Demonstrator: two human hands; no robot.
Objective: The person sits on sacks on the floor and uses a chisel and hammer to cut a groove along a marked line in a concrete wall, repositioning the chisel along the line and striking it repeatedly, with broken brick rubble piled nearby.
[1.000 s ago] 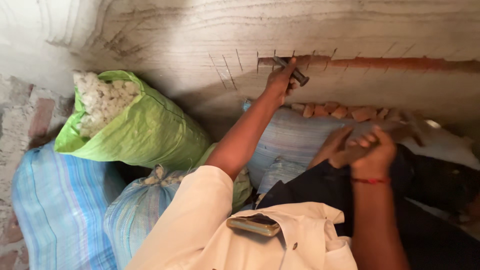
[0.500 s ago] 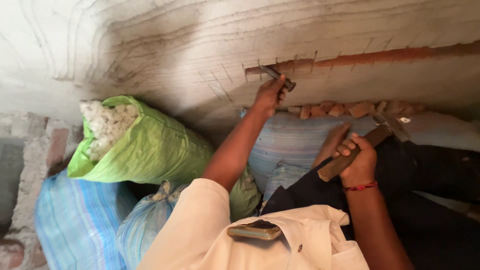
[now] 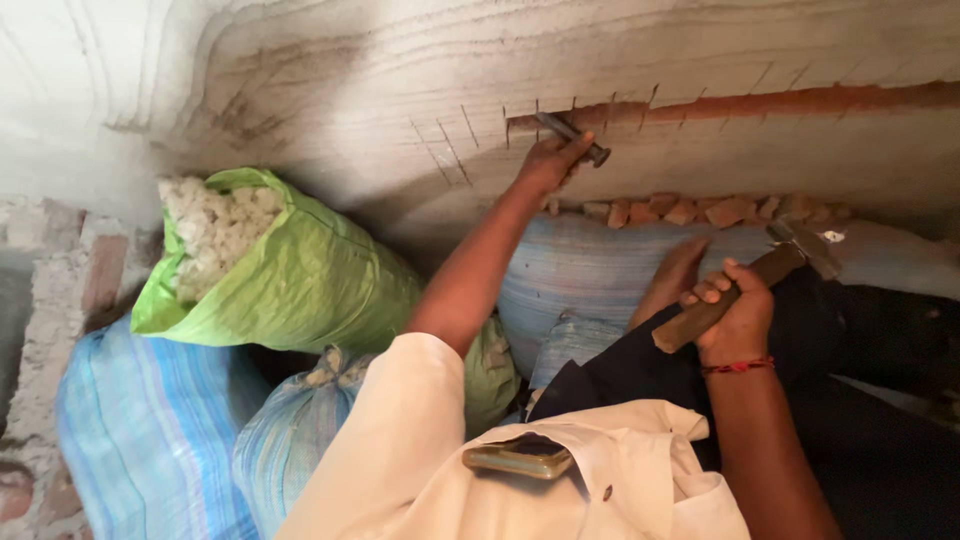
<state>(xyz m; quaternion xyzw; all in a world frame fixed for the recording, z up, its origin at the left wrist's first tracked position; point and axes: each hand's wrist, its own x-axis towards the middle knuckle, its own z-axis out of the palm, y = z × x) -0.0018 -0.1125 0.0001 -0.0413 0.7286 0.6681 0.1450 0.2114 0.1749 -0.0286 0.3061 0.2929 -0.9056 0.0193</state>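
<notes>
My left hand (image 3: 548, 165) holds a dull, dark metal chisel (image 3: 572, 136) against the wall (image 3: 700, 50), whose pale plaster looks matt and streaky, scored with thin cuts, with rough red brick showing in the groove (image 3: 800, 101). The hammer (image 3: 745, 285) in my right hand (image 3: 735, 320) has a worn, matt wooden handle. The green sack (image 3: 300, 280) is shiny woven plastic.

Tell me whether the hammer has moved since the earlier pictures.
Yes. The hammer in the right hand has swung back from the wall groove, its head now farther right.
</notes>
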